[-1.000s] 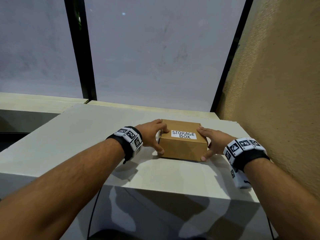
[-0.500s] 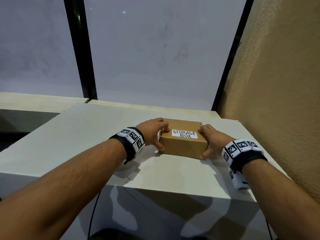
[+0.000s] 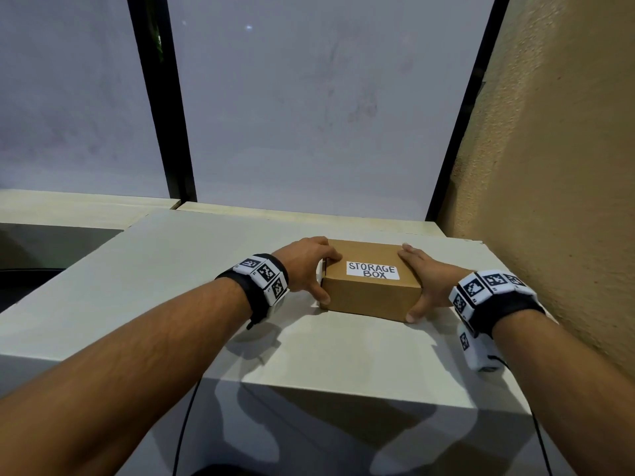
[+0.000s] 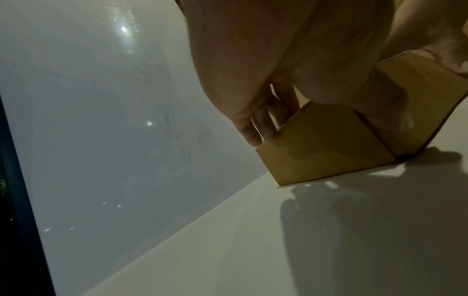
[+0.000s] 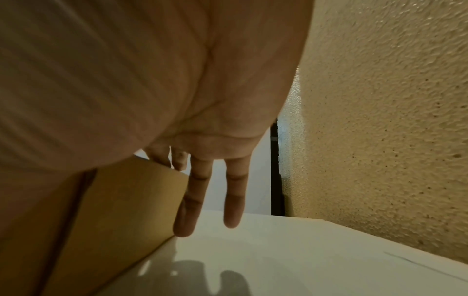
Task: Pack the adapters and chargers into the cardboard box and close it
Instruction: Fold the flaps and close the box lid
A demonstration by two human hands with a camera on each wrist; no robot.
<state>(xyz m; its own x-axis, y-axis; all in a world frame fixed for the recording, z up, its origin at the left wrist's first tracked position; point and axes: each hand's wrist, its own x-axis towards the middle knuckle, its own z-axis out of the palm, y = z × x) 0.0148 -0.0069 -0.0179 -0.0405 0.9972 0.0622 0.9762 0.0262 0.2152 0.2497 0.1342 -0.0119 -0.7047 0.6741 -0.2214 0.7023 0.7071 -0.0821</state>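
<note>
A closed brown cardboard box [image 3: 371, 298] with a white "STORAGE BOX" label [image 3: 372, 270] stands on the white table [image 3: 309, 359], toward its back right. My left hand [image 3: 309, 266] grips the box's left end, fingers curled over the top edge and thumb on the front corner. My right hand [image 3: 426, 280] grips the right end, thumb at the lower front corner. In the left wrist view the fingertips [image 4: 255, 138] sit on the box [image 4: 324, 144]. In the right wrist view two fingers [image 5: 192, 200] lie straight along the box's [image 5: 113, 200] side. No adapters or chargers show.
A rough tan wall [image 3: 549, 166] rises close on the right of the table. Frosted window panes [image 3: 309, 115] with black frames stand behind it. The table's front edge [image 3: 343, 389] drops off near me, with a dark cable hanging below.
Almost nothing: both hands keep the same hold on the box, which has shifted very slightly to the right on the table.
</note>
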